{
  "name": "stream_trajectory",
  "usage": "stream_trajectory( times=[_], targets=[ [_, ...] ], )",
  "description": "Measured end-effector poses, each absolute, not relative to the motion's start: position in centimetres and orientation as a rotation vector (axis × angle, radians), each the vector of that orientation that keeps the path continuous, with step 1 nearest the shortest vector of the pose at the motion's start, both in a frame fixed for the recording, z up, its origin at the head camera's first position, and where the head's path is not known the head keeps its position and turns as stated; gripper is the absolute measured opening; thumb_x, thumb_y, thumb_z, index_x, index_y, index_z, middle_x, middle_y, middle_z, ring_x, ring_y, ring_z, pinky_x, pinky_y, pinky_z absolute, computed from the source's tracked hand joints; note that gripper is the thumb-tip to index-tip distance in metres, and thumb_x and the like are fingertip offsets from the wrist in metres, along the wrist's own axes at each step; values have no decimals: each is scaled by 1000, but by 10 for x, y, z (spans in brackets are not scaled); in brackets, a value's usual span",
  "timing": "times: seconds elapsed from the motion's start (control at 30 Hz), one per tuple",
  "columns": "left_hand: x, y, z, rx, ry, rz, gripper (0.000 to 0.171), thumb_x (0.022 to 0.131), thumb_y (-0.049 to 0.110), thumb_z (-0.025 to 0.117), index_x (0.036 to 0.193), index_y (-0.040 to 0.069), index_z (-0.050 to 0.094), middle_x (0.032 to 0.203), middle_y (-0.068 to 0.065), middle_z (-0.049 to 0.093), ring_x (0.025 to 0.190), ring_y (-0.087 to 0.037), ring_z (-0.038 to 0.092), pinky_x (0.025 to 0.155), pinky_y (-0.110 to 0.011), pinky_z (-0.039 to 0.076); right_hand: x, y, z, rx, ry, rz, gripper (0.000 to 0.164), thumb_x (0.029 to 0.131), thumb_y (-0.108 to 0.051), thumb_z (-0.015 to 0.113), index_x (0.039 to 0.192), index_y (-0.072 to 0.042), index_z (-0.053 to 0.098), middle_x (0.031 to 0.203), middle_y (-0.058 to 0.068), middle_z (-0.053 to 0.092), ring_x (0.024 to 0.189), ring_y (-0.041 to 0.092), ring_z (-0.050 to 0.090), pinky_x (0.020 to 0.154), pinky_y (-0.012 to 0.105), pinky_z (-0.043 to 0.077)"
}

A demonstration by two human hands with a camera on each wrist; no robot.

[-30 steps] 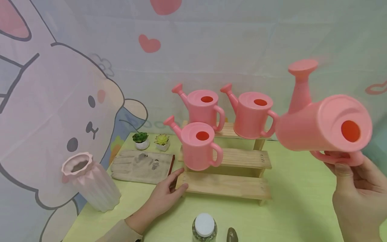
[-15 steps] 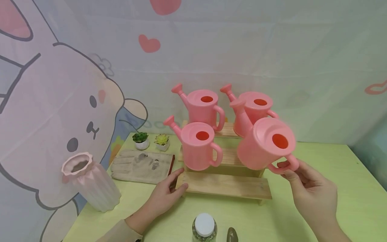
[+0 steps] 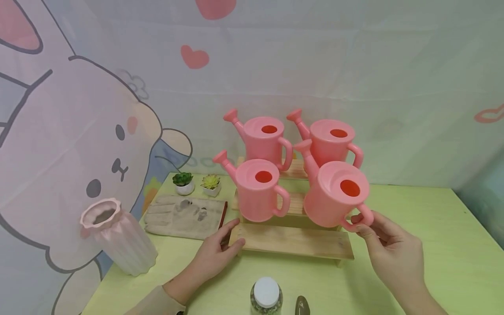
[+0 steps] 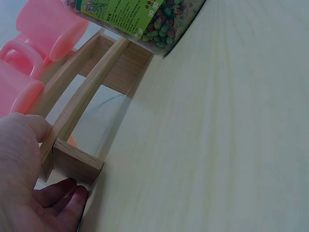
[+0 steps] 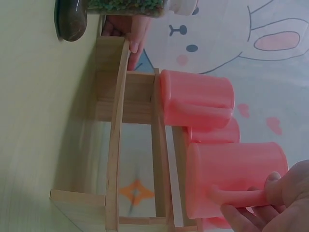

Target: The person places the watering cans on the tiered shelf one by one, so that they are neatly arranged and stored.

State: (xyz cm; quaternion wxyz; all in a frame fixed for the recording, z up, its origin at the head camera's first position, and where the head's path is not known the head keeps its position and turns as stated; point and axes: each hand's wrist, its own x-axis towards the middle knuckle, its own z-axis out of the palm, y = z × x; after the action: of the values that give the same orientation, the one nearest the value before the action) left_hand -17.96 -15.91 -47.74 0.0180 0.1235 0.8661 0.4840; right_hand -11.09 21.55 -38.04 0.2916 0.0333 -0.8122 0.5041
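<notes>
My right hand (image 3: 393, 253) grips the handle of a pink watering can (image 3: 334, 192), tilted slightly over the right end of the middle step of a wooden plant stand (image 3: 293, 240). In the right wrist view the fingers curl round the handle of that watering can (image 5: 236, 164). My left hand (image 3: 212, 251) holds the left end of the bottom step; in the left wrist view its thumb lies on the board and its fingers (image 4: 72, 203) curl by the leg. Another pink watering can (image 3: 257, 192) stands on the middle step, and two more (image 3: 264, 140) on the top step.
A ribbed pink vase (image 3: 124, 240) stands at the left. Behind it are grey gloves (image 3: 181, 216) and two small potted succulents (image 3: 183, 183). A white-capped jar of colored pebbles (image 3: 266, 295) and a smooth dark stone (image 3: 302, 305) are at the front.
My right hand has brought the watering can left and down from the far right to the middle step, turning it more upright. The left hand has stayed in place.
</notes>
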Motion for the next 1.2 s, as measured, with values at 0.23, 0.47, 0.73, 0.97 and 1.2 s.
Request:
stream_trajectory(
  times=[0.23, 0.47, 0.73, 0.97, 1.2],
  targets=[
    [-180, -159, -480, 380, 2686, 1509, 58, 95, 49, 70, 148, 34, 51, 74, 2, 35, 61, -3, 32, 63, -20, 37, -112, 216, -381, 36, -2216, 1283, 35, 86, -9, 82, 119, -21, 77, 92, -22, 76, 83, -8, 72, 74, 8, 54],
    [-181, -160, -480, 389, 2680, 1517, 59, 95, 49, 70, 148, 34, 51, 75, 2, 35, 61, -3, 32, 62, -20, 37, -115, 220, -386, 8, -2290, 1206, 33, 88, -16, 82, 120, -24, 77, 94, -33, 72, 80, -15, 69, 71, 6, 52],
    [-180, -160, -479, 386, 2695, 1498, 59, 95, 50, 70, 148, 34, 51, 75, 2, 36, 61, -3, 32, 63, -20, 37, -119, 223, -388, 32, -2273, 1205, 36, 87, -11, 82, 121, -21, 77, 94, -31, 72, 83, -16, 68, 73, 5, 51],
    [-179, -160, -478, 362, 2690, 1499, 59, 94, 50, 70, 148, 35, 51, 75, 2, 36, 61, -3, 33, 63, -20, 37, -122, 224, -389, 40, -2262, 1195, 38, 86, -11, 82, 122, -22, 76, 94, -31, 72, 88, -18, 66, 75, 4, 51],
    [-179, -159, -479, 368, 2698, 1499, 58, 95, 50, 70, 148, 36, 51, 75, 3, 37, 62, -3, 34, 63, -20, 37, -121, 224, -389, 74, -2282, 1188, 38, 89, -11, 80, 125, -21, 74, 99, -24, 75, 91, -18, 66, 77, 4, 51]
  ],
)
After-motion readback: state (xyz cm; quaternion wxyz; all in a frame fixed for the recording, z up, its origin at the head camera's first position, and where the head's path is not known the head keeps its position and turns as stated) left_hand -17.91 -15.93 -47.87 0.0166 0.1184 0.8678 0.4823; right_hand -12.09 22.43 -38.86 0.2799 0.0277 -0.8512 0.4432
